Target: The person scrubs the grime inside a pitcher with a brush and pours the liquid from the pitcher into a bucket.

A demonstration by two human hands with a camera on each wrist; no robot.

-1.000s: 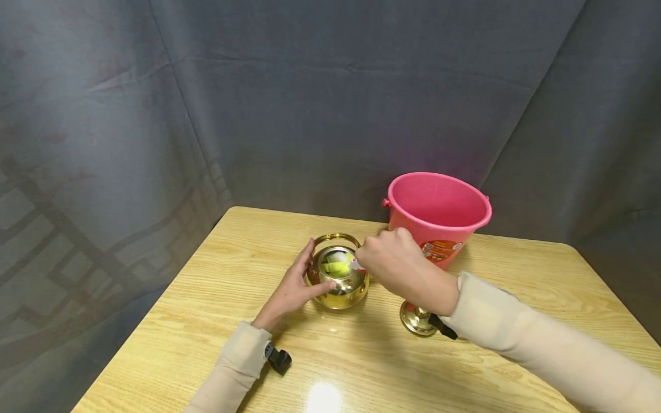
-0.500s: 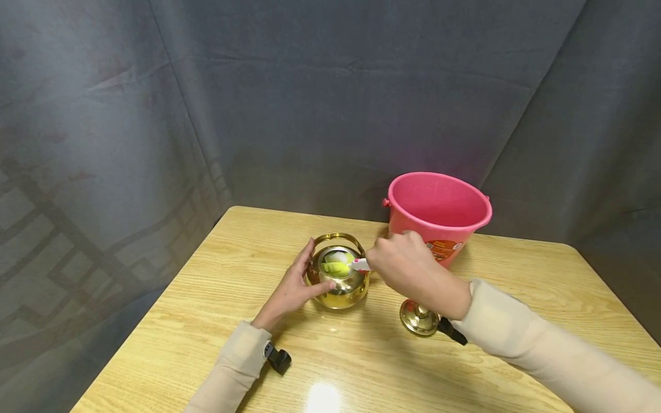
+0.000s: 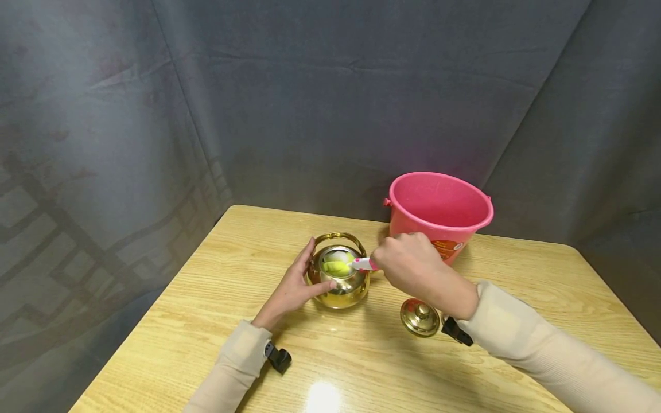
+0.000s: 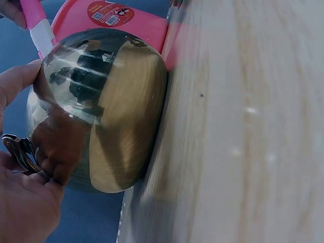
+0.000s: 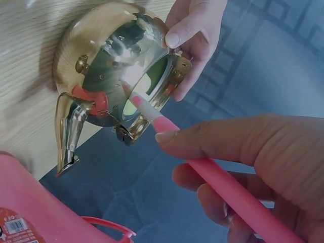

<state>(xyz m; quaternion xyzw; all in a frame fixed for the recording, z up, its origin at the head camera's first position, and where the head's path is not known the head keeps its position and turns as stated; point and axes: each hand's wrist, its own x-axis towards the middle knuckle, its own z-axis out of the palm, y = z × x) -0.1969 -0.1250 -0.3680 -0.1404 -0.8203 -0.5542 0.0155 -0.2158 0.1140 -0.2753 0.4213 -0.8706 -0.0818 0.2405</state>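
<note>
A shiny brass kettle stands on the table with its lid off and its hoop handle raised. My left hand grips its left side, thumb on the front and fingers round the back. My right hand pinches a pink-and-white handle between thumb and curled fingers. The handle slants down into the kettle's mouth, where a yellow-green piece and something white show; the handle's end inside is hidden. On the table below my right hand lies the brass lid, knob up.
Behind my right hand stands a pink bucket with a red label, near the table's back edge. The kettle's spout points toward the bucket. A wooden table carries everything, with a grey curtain behind it.
My right hand has drawn a little to the right, so more of the pink-and-white handle and the whole lid now show. My left hand and the kettle have stayed put.
</note>
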